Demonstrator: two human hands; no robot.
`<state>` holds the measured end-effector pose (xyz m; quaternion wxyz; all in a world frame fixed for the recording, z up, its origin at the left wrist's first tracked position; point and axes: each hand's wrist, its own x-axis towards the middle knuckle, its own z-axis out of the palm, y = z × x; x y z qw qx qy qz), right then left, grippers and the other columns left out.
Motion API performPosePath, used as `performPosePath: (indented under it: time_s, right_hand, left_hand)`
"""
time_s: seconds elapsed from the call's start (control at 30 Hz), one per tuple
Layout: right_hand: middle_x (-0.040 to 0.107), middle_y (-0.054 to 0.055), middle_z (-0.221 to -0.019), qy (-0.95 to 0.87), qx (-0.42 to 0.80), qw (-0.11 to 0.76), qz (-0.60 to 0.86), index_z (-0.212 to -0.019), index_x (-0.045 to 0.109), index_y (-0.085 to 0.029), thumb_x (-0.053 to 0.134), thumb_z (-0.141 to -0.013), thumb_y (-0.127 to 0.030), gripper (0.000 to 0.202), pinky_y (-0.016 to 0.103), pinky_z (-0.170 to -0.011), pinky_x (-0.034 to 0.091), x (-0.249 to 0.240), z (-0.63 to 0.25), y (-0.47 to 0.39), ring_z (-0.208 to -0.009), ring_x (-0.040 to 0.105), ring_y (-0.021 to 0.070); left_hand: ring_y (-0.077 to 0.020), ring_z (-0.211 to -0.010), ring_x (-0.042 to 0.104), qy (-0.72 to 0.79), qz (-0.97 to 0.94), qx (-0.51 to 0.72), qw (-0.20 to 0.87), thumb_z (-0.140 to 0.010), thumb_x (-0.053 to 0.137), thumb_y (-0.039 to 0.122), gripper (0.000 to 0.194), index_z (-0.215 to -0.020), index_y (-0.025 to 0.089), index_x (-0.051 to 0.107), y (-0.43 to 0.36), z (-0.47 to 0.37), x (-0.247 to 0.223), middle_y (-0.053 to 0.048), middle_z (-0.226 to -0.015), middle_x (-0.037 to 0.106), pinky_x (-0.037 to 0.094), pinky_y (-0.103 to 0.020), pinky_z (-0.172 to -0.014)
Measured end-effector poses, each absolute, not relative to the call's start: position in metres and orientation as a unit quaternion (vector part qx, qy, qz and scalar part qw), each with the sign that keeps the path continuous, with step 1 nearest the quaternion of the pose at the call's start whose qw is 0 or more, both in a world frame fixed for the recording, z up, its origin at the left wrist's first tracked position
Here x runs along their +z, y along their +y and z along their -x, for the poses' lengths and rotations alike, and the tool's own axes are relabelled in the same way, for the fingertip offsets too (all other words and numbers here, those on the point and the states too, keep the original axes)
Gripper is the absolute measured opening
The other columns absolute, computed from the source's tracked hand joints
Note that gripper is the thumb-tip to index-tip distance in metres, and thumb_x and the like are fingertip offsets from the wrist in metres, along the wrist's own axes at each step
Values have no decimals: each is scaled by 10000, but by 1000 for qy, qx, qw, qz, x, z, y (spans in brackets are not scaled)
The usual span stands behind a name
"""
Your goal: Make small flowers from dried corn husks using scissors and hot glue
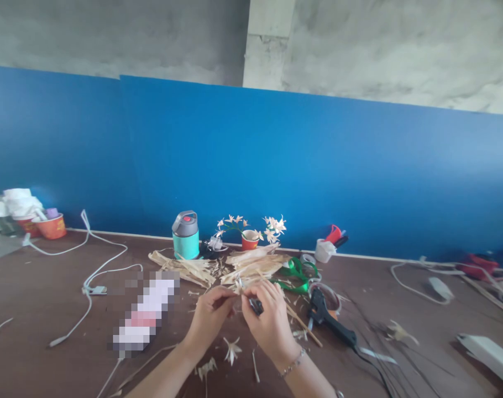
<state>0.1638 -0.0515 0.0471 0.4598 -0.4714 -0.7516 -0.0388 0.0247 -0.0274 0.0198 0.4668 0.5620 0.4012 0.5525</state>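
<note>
My left hand [212, 315] is closed, its thumb and fingers pinched on a pale piece at the middle of the table. Close on its right, my right hand [269, 315] is closed too, with thumb and finger at the base of a small whitish petal flower [239, 284]. Something dark shows under the right fingers. Dried pale husks [257, 264] lie just beyond both hands. A finished-looking pale flower [232, 350] rests on the brown table [160, 373] between my forearms, with husk scraps [207, 367] beside it.
A black glue gun [332, 323] and green ribbon [297, 275] lie right of my hands. Behind stand a teal flask [185, 237], a red cup [250, 240] with flower stems and a white cup [325, 251]. A blurred-out device [146, 315] and white cables [88, 276] are left.
</note>
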Motion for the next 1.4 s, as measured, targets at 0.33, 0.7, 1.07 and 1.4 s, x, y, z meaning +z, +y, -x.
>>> performPosePath:
  time_s: [0.33,0.7,1.07,1.4]
  right_hand:
    - [613,-11,-741,-759,-39,461,458,-760,526,-205,515,-775,-100,107,324,-782,317,44,-165,-50,-756,534,171]
    - [599,4,-741,-776,-84,443,440,-759,540,-197,505,-793,-102,107,306,-735,311,46,-165,-51,-738,508,168]
    - [595,5,-735,-774,-87,441,446,-761,540,-202,499,-799,-108,109,312,-742,312,44,-165,-52,-740,512,171]
    - [582,36,-802,-757,-59,456,464,-900,510,-197,499,-787,-140,127,351,-756,364,41,-167,-53,-777,531,202]
  left_hand:
    - [-90,-458,515,390,-567,558,464,-703,619,224,82,-651,166,644,-28,-25,16,35,-537,557,421,-191,-469]
    - [-92,-455,519,396,-558,554,474,-706,627,241,104,-636,164,630,-28,-25,19,41,-494,550,429,-188,-481]
    - [-95,-468,524,389,-560,557,474,-707,626,241,105,-636,164,622,-28,-25,17,38,-514,552,427,-196,-492]
    - [-119,-541,546,406,-560,564,451,-727,610,275,112,-695,169,628,-27,-21,22,25,-533,594,445,-213,-576]
